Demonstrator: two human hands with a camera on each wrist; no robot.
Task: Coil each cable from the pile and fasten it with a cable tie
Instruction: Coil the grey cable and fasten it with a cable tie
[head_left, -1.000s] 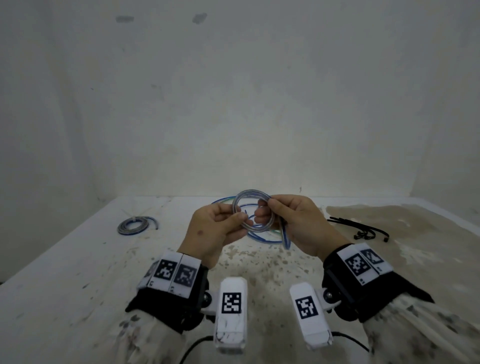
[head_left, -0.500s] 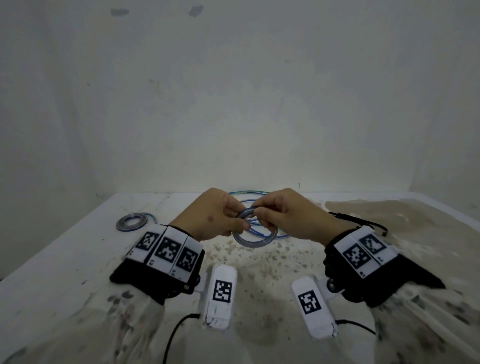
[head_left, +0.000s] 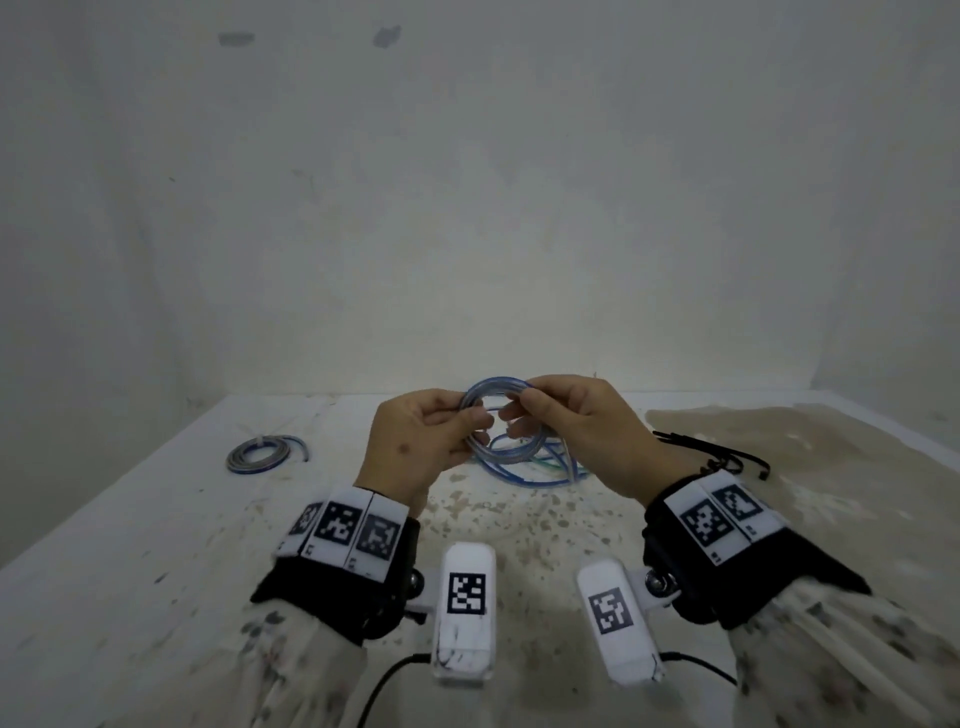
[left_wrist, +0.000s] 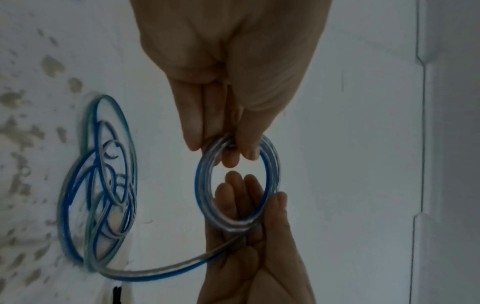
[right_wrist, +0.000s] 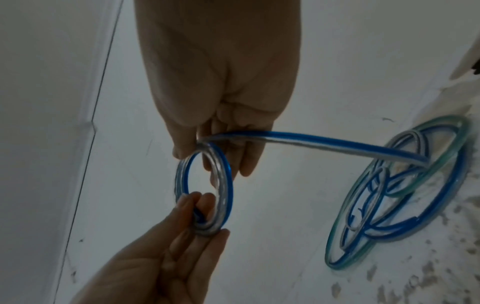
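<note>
A small coil of clear-and-blue cable hangs above the table between both hands. My left hand pinches its left side with thumb and fingers, seen from the left wrist. My right hand pinches the opposite side, where the loose tail leaves the coil. That tail runs down to the cable pile of blue, clear and greenish loops on the table. The pile also shows in both wrist views.
A finished grey-blue coil lies at the left of the white table. Black cable ties lie at the right, behind my right wrist. A brown-stained patch covers the right side. The wall stands close behind.
Half a second ago the hands held the coil lower and tilted flat. Now both have risen a little and the coil stands more upright between them.
</note>
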